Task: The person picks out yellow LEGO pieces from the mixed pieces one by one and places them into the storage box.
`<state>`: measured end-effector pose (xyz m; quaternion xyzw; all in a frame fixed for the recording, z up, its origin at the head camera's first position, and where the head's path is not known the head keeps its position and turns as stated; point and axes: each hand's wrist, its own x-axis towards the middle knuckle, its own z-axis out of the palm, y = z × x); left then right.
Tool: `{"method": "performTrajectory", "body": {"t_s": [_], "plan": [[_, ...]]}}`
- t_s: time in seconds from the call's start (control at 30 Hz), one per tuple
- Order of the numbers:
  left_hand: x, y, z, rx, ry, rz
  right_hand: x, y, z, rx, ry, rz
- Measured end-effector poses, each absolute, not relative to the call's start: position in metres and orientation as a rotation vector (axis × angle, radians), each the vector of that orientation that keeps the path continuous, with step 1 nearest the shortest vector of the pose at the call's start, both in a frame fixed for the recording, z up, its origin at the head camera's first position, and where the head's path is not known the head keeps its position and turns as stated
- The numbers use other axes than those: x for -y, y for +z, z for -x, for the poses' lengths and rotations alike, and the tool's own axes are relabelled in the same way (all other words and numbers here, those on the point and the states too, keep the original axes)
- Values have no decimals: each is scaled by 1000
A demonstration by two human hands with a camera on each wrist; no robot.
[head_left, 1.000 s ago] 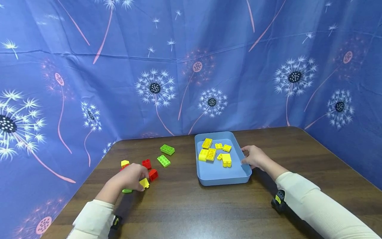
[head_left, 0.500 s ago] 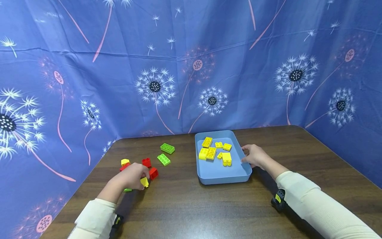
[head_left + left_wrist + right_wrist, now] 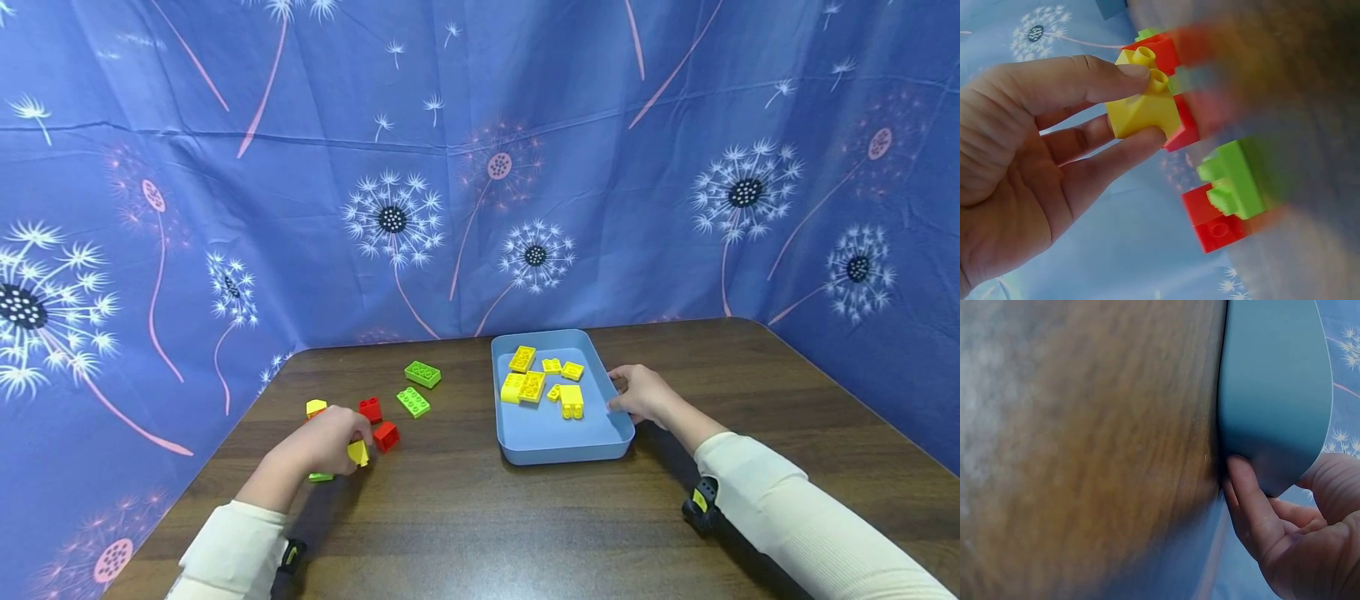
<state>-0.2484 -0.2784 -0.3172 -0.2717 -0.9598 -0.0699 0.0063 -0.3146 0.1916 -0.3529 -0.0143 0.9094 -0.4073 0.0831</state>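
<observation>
On the left of the table my left hand pinches a yellow toy building brick with a sloped side and studs, between thumb and fingers. Red bricks lie just beyond it. A green brick and a red brick sit close by in the left wrist view. My right hand grips the right wall of a blue tray, thumb over the rim and fingers along the outside. Several yellow bricks lie inside that tray.
Two green bricks, one behind the other, lie between the left hand and the tray. Another yellow brick sits behind the left hand. A blue dandelion-print cloth hangs behind the brown wooden table.
My left hand has shifted slightly left with the yellow brick, which has tilted a little. My right hand stays at the tray's wall. The bricks in the tray have not moved.
</observation>
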Motion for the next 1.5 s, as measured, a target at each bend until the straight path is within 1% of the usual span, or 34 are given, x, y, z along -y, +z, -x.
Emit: {"method": "performTrajectory", "body": {"t_s": [0.17, 0.7, 1.1, 1.33, 1.5], "plan": [[275, -305, 247, 2999, -235, 850, -192, -352, 316, -2719, -1211, 36], [254, -274, 257, 2797, -101, 1075, -193, -350, 315, -2725, -1191, 36], [217, -253, 269, 2876, -125, 1083, -191, -349, 315, -2717, -1207, 37], [192, -248, 276, 2821, -116, 1199, -191, -349, 313, -2716, -1213, 59], [178, -247, 277, 2867, -142, 1191, -191, -349, 313, -2710, -1205, 54]]}}
